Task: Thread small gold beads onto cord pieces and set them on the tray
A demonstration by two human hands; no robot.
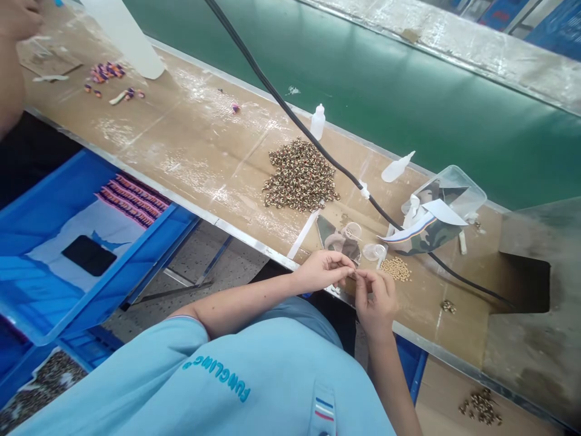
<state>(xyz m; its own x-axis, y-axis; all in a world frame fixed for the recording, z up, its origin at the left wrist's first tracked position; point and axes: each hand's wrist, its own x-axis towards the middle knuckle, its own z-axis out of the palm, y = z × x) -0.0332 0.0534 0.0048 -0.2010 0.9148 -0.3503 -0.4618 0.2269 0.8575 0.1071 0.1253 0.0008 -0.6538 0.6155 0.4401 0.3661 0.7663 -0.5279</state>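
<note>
My left hand (323, 269) and my right hand (376, 297) meet fingertip to fingertip over the table's near edge. Both are closed in a pinch, and what sits between the fingertips is too small to name. Just beyond them lie a camouflage cloth (341, 243) and a small clear round cup (351, 231). Close to my right hand are a second clear cup (373, 252) and a pile of small tan beads (396, 269). Farther off, a large heap of small brown and gold pieces (299, 175) covers the table's middle.
A white squeeze bottle (318, 122) stands behind the heap; another (398, 167) lies tipped over. A black cable (272, 88) crosses overhead. At right is a clear plastic tub (458, 181) with camouflage cloth. A blue crate (86, 242) holds a phone (89, 255). Another person's arm (11, 66) shows upper left.
</note>
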